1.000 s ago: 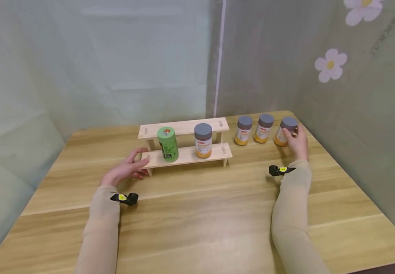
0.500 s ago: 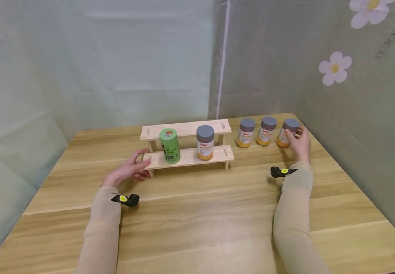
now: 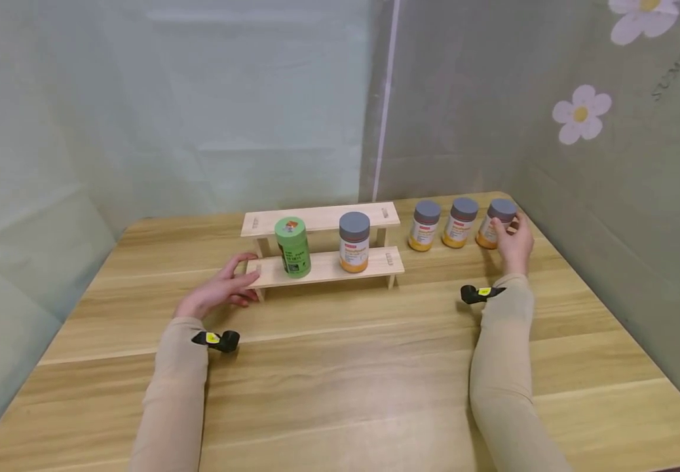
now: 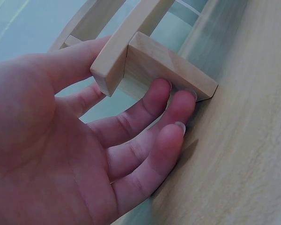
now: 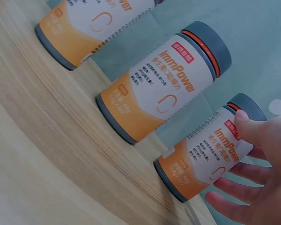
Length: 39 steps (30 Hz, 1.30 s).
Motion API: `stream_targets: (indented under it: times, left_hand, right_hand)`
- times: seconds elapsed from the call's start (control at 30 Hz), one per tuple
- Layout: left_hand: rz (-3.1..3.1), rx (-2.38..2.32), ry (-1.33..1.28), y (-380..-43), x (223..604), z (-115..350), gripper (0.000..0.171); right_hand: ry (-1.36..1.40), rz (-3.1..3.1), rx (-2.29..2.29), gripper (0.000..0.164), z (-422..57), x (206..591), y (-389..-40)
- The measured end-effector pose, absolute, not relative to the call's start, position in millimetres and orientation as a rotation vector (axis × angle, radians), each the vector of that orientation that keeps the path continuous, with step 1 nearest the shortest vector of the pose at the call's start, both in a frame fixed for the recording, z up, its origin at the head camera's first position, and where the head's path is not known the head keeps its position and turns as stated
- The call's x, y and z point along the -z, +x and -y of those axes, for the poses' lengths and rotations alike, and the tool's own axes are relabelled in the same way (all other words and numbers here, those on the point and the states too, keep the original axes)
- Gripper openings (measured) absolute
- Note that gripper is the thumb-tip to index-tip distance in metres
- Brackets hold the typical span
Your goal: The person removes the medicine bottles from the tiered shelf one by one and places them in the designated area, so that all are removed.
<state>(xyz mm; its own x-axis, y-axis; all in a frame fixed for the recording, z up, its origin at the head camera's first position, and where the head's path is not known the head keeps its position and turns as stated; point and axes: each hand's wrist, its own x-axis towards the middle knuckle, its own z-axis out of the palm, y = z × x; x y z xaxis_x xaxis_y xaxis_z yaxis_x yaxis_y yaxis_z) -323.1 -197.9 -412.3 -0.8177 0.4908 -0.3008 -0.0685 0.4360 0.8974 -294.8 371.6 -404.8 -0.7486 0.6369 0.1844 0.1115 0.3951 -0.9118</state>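
Observation:
A two-tier wooden display stand (image 3: 322, 274) stands on the table. My left hand (image 3: 219, 288) grips the left end of its lower tier. In the left wrist view, the thumb lies on the board and several fingers (image 4: 154, 145) curl against the stand's leg (image 4: 168, 70). A green canister (image 3: 293, 248) and a grey-capped supplement bottle (image 3: 354, 244) stand upright on that tier. At the back right, my right hand (image 3: 515, 248) holds the rightmost supplement bottle (image 5: 203, 154) between its thumb and fingers. The bottle is upright on the table; its far side is hidden.
Two matching bottles, one on the left (image 3: 424, 227) and one in the middle (image 3: 460, 224), stand left of the held one. The stand's upper tier (image 3: 322, 218) rises behind the lower. Fabric curtains (image 3: 245, 105) hang behind the wooden table (image 3: 340, 387) and along its right side.

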Motion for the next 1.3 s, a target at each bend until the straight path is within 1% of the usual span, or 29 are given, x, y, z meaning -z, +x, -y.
stream_targets:
  times: [0.23, 0.43, 0.7, 0.83, 1.07, 1.3]
  left_hand:
    - [-2.161, -1.388, 0.342, -322, 411, 198, 0.068]
    - [-2.169, -1.381, 0.346, -321, 411, 198, 0.069]
    - [-2.169, -1.380, 0.343, -322, 411, 197, 0.068]
    - [-2.163, -1.389, 0.342, -322, 410, 197, 0.067]
    - [-2.159, -1.391, 0.340, -322, 410, 195, 0.068]
    - [-2.151, -1.399, 0.339, -321, 409, 196, 0.067]
  right_hand:
    - [-0.712, 2.084, -1.394, 0.056, -369, 403, -297]
    - [-0.722, 2.126, -1.395, 0.056, -370, 400, -296]
    - [-0.746, 2.085, -1.475, 0.062, -369, 389, -291]
    - [-0.732, 1.984, -1.507, 0.058, -367, 379, -288]
    - [-0.707, 1.902, -1.416, 0.042, -362, 363, -285]
    - [-0.627, 1.947, -1.409, 0.039, -350, 348, -284]
